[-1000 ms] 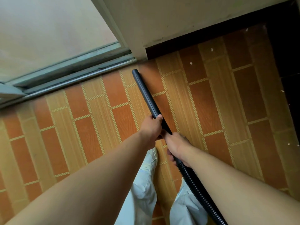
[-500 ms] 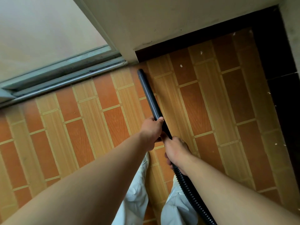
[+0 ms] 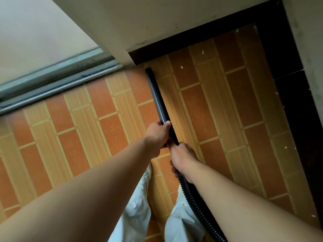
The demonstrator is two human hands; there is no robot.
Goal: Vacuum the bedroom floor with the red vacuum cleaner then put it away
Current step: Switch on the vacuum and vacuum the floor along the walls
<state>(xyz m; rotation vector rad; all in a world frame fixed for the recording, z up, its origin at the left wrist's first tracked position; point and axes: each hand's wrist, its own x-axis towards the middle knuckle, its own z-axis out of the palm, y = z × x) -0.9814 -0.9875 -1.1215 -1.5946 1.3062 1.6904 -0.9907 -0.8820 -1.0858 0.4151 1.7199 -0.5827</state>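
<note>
Head view looks down at the floor. The left hand (image 3: pixel 158 133) grips the black vacuum wand (image 3: pixel 156 96), fingers curled round it and thumb on top. The right hand (image 3: pixel 183 158) is just behind, touching or nearly touching the left hand. It is wrapped round the wand's near end where the ribbed black hose (image 3: pixel 197 203) joins. The hose runs down under the right forearm and out the bottom edge.

The wand slants away from the person, up and slightly left. Its far tip sits low at the floor by the foot of the pale wall corner (image 3: pixel 139 23). Whether the tip touches the tile cannot be told.

The floor (image 3: pixel 209 110) has orange and tan wood-look tiles in a brick pattern. Small white specks (image 3: pixel 181 67) lie scattered on the tiles right of the wand, more toward the right edge. A dark skirting band (image 3: pixel 288 58) runs along the wall base at top and down the right side. A grey metal sliding-door track (image 3: pixel 57 84) crosses the upper left, with a frosted pane (image 3: pixel 35 32) above it.

Pale trouser legs (image 3: pixel 138 206) show at bottom centre between the forearms, and the hose passes beside the right leg.
</note>
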